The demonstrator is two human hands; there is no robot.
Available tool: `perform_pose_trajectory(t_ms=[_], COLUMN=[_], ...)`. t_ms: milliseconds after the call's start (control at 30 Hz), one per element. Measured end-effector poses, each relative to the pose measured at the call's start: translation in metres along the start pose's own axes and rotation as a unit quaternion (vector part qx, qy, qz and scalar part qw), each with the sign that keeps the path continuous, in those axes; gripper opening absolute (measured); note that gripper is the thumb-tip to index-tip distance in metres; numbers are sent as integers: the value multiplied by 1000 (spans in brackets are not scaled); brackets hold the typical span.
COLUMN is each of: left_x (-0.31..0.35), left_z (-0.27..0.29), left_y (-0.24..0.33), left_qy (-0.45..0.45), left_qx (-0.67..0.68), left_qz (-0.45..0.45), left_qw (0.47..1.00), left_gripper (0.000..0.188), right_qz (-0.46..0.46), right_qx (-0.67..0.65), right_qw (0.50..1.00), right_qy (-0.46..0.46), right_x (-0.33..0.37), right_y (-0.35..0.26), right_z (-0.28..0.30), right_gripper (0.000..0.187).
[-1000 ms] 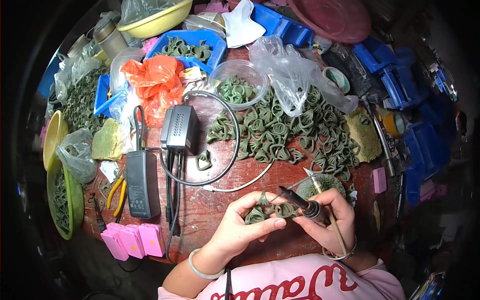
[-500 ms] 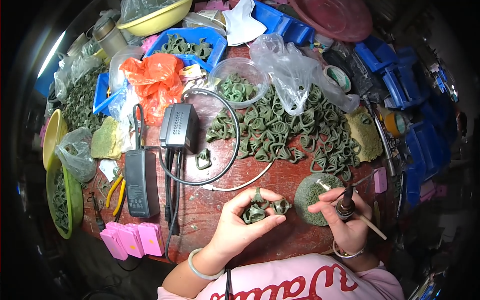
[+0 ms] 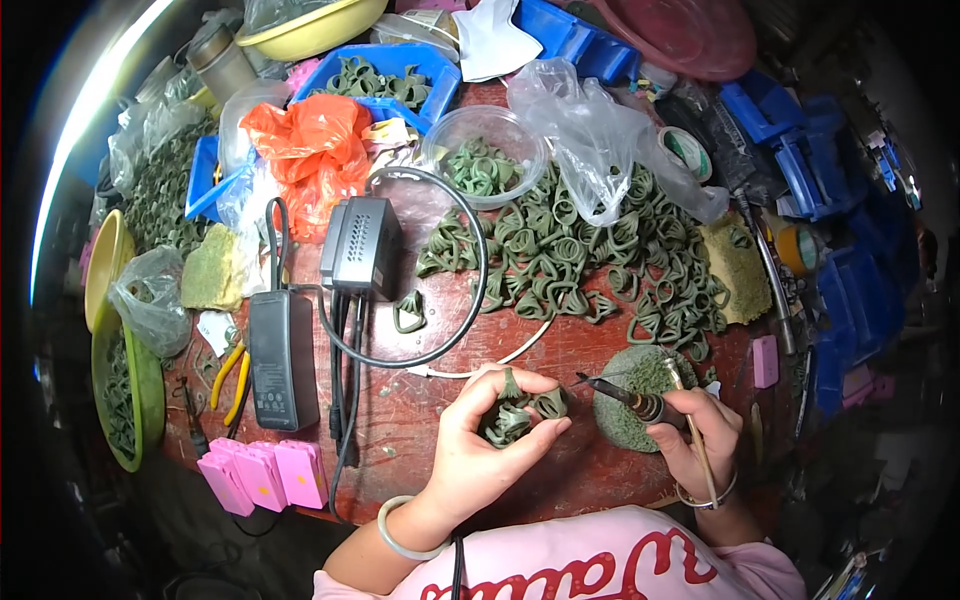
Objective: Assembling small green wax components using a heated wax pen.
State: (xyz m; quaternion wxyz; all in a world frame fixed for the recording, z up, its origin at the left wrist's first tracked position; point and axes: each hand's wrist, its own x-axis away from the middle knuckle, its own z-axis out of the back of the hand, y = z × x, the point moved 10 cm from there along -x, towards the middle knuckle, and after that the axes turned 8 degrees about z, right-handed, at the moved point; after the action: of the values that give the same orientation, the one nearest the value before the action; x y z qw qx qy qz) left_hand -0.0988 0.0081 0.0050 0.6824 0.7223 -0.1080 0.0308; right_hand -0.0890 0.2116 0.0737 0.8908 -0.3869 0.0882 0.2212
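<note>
At the far left edge of the frame a green bowl [image 3: 125, 400] filled with green pieces is seen, with a yellow bowl [image 3: 103, 265] just above it. Near the lower left, three pink blocks [image 3: 262, 475] are laid side by side at the edge of the red table [image 3: 400, 430]. A black power adapter [image 3: 283, 358] is placed just above them, and yellow-handled pliers [image 3: 232, 375] are lying to its left. Further up, an orange plastic bag [image 3: 315, 150] is crumpled beside a second black box [image 3: 360, 245], from which a black cable [image 3: 470, 300] is looped. Below centre, the left hand [image 3: 490, 450] is curled shut around a small cluster of green wax rings [image 3: 515, 415], which is pinched between thumb and fingertips just above the table. A large pile of similar green rings [image 3: 580, 250] is spread across the upper centre, with a clear round tub [image 3: 485, 155] and a clear plastic bag [image 3: 590, 130] at its top. To the right of the held cluster, a dark soldering-type tool [image 3: 625, 395] is gripped by the right hand [image 3: 700, 440], whose fingers are closed around its handle; the tip is pointed left toward the cluster but is kept apart from it, over a round green pad [image 3: 640, 400]. Blue trays [image 3: 820, 170] are stacked at the upper right.
</note>
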Motion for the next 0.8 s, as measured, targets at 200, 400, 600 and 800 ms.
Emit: perform_pose_trajectory(t_ms=[200,400,600,800], left_x=[0,3,3,4], left_z=[1,-10,-18,-20], left_y=[6,-23,-25,-27], left_qy=[7,-46,-86,-104], left_qx=[2,222,358,382], left_qz=[-28,165,196,207], left_qw=[1000,960,909,895], left_gripper=[33,33,31,28], right_qz=[0,-26,-16,-13], right_qx=[17,1,4,11], right_qw=[1000,999,999,999], right_qy=[9,36,41,39], right_x=[2,6,5,5], right_y=[1,9,7,7], right_z=[1,2,2,2], right_gripper=[30,29,28,27])
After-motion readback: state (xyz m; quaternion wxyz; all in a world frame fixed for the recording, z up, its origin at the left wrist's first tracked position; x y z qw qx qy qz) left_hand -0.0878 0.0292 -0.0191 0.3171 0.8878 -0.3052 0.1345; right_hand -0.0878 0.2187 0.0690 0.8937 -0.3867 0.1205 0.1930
